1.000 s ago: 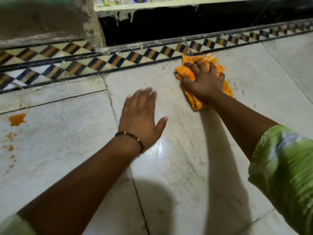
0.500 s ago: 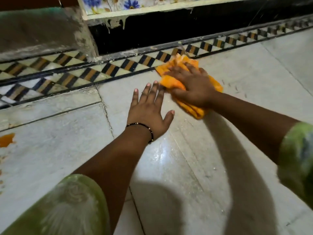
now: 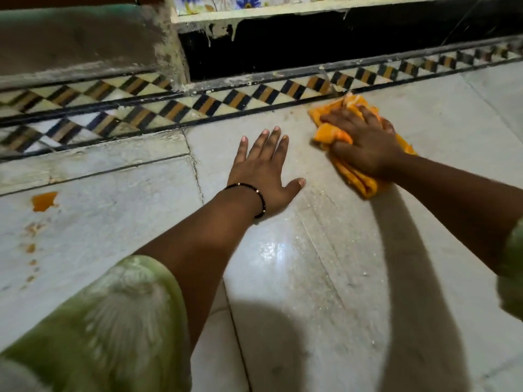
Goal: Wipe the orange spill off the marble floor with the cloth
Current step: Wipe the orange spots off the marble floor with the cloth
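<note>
Orange cloth (image 3: 343, 134) clutched under the right hand (image 3: 365, 142), rubbing marble floor (image 3: 311, 278)
Left hand (image 3: 264, 171), fingers flat beside the cloth, braces; the orange spill (image 3: 44, 200) lies well apart, unwiped

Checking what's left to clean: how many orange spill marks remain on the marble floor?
About 6: one large orange puddle at far left, and a trail of roughly five small faint orange spots running below it. More may lie under the green sleeve.

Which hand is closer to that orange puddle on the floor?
Left. The left hand lies flat on the floor, well right of the puddle. The right hand is farther right, gripping the cloth.
</note>
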